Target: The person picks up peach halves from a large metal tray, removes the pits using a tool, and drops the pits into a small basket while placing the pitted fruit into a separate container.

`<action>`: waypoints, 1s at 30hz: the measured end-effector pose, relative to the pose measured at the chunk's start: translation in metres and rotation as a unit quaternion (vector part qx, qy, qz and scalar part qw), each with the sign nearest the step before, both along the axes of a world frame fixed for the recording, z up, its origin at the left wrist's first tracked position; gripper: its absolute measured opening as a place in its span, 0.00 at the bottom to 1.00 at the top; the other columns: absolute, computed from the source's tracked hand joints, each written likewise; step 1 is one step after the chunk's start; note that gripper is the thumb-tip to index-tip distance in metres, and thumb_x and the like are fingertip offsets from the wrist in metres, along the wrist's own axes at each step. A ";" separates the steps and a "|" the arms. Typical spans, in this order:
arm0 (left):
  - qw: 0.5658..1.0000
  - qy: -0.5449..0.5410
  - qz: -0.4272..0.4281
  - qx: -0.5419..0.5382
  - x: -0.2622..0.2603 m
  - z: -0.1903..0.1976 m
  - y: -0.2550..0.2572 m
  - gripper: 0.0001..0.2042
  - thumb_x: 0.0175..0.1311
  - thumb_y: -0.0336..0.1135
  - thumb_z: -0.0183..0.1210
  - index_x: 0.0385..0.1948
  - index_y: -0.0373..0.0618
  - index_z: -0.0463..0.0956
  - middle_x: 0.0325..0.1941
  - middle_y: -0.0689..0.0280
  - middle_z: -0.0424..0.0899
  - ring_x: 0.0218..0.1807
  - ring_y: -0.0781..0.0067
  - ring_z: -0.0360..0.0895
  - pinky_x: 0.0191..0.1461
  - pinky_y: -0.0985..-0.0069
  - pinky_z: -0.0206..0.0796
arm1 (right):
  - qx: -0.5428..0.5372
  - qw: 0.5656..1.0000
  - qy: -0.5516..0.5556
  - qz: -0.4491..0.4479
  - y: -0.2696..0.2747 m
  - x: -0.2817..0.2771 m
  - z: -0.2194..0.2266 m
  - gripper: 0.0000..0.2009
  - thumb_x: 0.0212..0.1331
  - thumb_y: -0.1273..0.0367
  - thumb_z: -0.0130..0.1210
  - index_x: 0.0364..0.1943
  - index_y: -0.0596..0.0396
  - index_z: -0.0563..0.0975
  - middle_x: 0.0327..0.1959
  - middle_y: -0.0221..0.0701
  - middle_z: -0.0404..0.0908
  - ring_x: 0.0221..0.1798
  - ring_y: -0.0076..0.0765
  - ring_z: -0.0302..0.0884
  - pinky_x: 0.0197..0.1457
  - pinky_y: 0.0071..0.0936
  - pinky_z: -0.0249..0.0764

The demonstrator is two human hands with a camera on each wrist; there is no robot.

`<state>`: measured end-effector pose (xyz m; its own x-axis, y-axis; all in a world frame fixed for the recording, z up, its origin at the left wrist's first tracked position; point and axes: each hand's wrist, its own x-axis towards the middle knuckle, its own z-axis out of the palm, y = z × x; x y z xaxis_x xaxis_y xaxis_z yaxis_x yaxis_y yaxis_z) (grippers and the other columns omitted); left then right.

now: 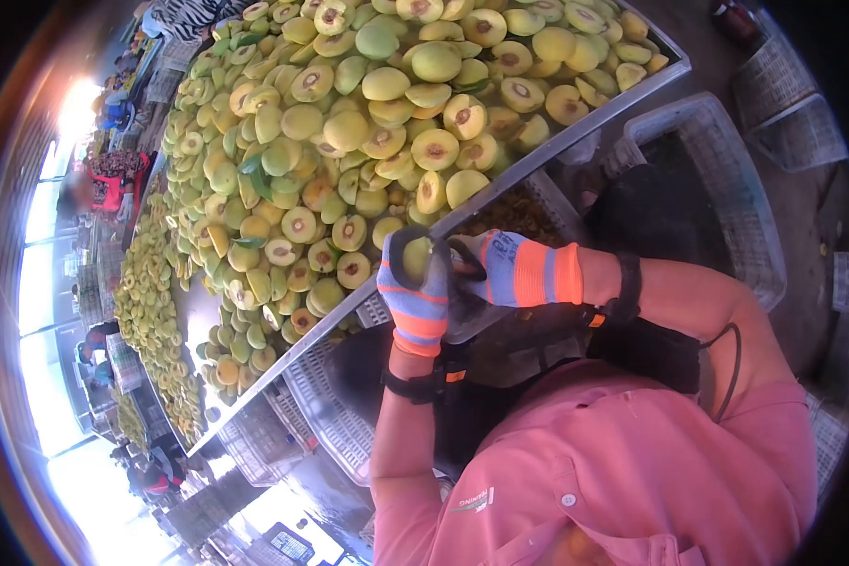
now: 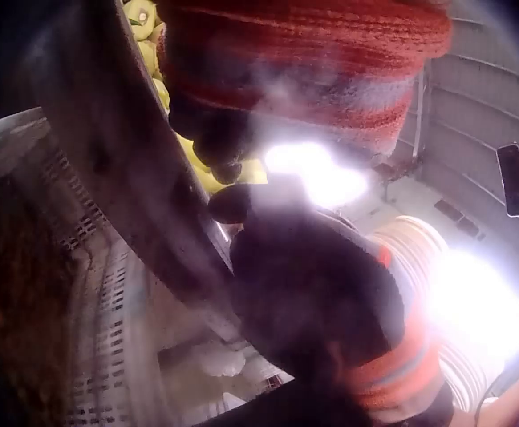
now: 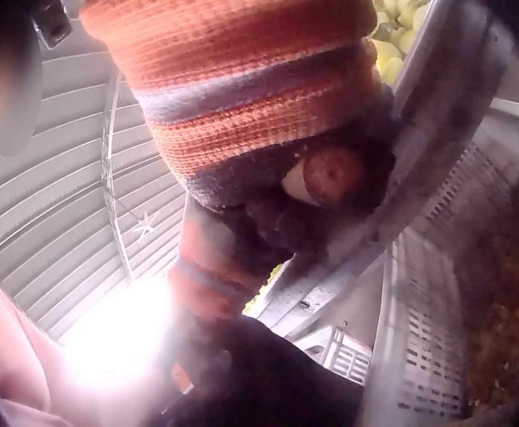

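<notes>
In the head view the gloved left hand (image 1: pixel 413 300) holds a green fruit (image 1: pixel 417 258) above the metal rim (image 1: pixel 528 172) of a table heaped with halved fruit (image 1: pixel 349 127). The gloved right hand (image 1: pixel 521 272) is close against it, fingers curled. In the right wrist view a round-ended handle (image 3: pixel 331 176) sticks out of the right hand's (image 3: pixel 259 98) grip; whatever it belongs to is hidden. Both hands, left (image 2: pixel 304 71) and right (image 2: pixel 322 285), appear dark and partly blurred in the left wrist view, where the held fruit cannot be made out.
Below the rim stand a white perforated crate (image 1: pixel 325 406) and a container of brown scraps (image 1: pixel 514 215). A large pale tub (image 1: pixel 755 203) lies to the right, with more crates (image 1: pixel 792 123) beyond. Other people (image 1: pixel 113 184) are along the far left.
</notes>
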<state>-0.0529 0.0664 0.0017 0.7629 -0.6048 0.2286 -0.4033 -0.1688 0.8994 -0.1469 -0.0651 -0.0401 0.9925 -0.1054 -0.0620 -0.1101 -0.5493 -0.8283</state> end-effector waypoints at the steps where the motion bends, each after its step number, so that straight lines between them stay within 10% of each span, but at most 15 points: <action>1: 1.000 -0.003 -0.003 -0.006 0.000 0.002 0.001 0.08 0.61 0.24 0.60 0.41 0.38 0.75 0.33 0.63 0.80 0.35 0.74 0.77 0.41 0.76 0.70 | 0.021 0.999 -0.024 -0.005 -0.001 0.001 0.000 0.17 0.51 0.62 0.58 0.37 0.63 0.79 0.32 0.52 0.82 0.38 0.57 0.81 0.43 0.44 0.77; 18: 0.998 -0.059 -0.034 0.005 0.002 0.001 0.004 0.14 0.53 0.24 0.63 0.42 0.38 0.75 0.33 0.57 0.80 0.34 0.60 0.79 0.42 0.71 0.72 | 0.133 0.985 -0.074 0.080 -0.021 0.002 0.021 0.15 0.52 0.70 0.58 0.46 0.57 0.76 0.35 0.49 0.82 0.41 0.59 0.80 0.42 0.43 0.74; 25: 0.999 0.036 -0.018 -0.013 0.002 -0.011 0.003 0.11 0.59 0.23 0.60 0.43 0.37 0.75 0.33 0.62 0.80 0.34 0.70 0.78 0.42 0.75 0.71 | -0.052 0.996 -0.019 0.068 -0.018 -0.001 0.014 0.17 0.51 0.67 0.58 0.45 0.59 0.75 0.33 0.49 0.82 0.42 0.58 0.80 0.45 0.46 0.76; 30: 0.997 0.068 0.016 -0.021 -0.006 -0.007 -0.003 0.10 0.60 0.23 0.60 0.43 0.37 0.75 0.34 0.64 0.80 0.35 0.72 0.78 0.42 0.77 0.70 | 0.094 0.995 -0.008 0.038 -0.015 -0.003 0.036 0.14 0.53 0.65 0.57 0.42 0.58 0.75 0.33 0.51 0.81 0.42 0.60 0.79 0.45 0.47 0.76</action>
